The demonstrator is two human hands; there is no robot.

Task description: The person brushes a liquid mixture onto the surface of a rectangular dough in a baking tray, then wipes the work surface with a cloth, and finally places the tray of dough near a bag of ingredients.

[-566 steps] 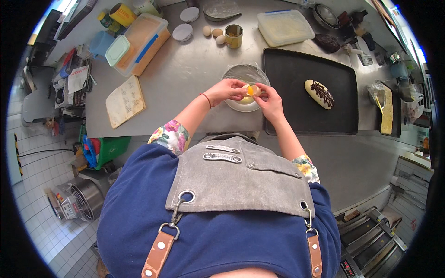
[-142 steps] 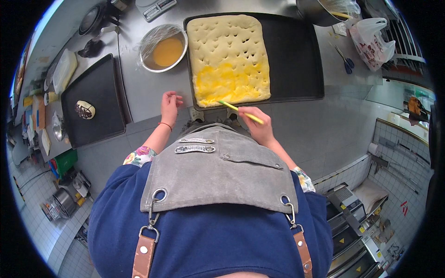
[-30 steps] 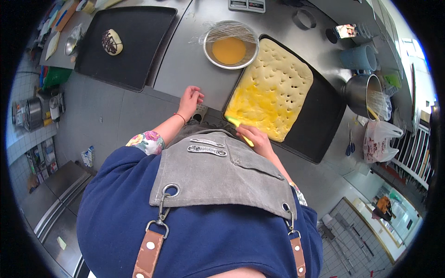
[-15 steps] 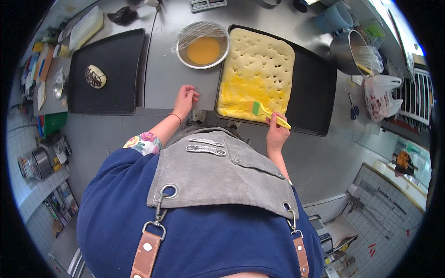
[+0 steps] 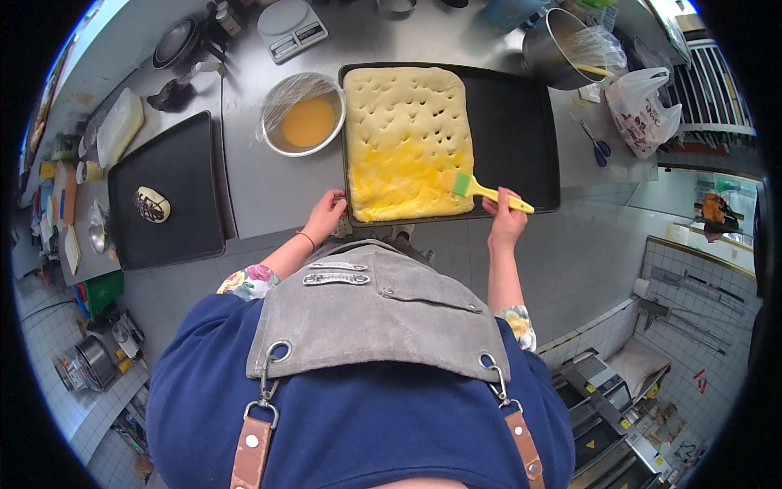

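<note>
My right hand [image 5: 507,218] grips the yellow handle of a pastry brush [image 5: 487,192]. Its green-banded bristles rest on the right side of a dimpled slab of dough [image 5: 407,122], low down. A glossy yellow coat covers the near half of the dough; the far half is pale. The dough fills the left part of a black baking tray [image 5: 513,122]. At that tray's left near edge, my left hand [image 5: 326,215] has its fingers closed against the rim. Left of the tray stands a metal bowl [image 5: 269,138] of orange-yellow liquid [image 5: 308,122], partly draped in plastic wrap.
Another black tray [image 5: 175,220] at left holds a small chocolate-striped dough piece [image 5: 152,204]. A white kitchen scale [image 5: 287,24] stands behind the bowl. To the far right are a metal pot [image 5: 558,53], blue-handled scissors [image 5: 601,151] and a white plastic bag [image 5: 639,110].
The view has shifted. My left hand has come from beside the tray to its left edge. The brush has moved farther up the dough's right side, still in my right hand.
</note>
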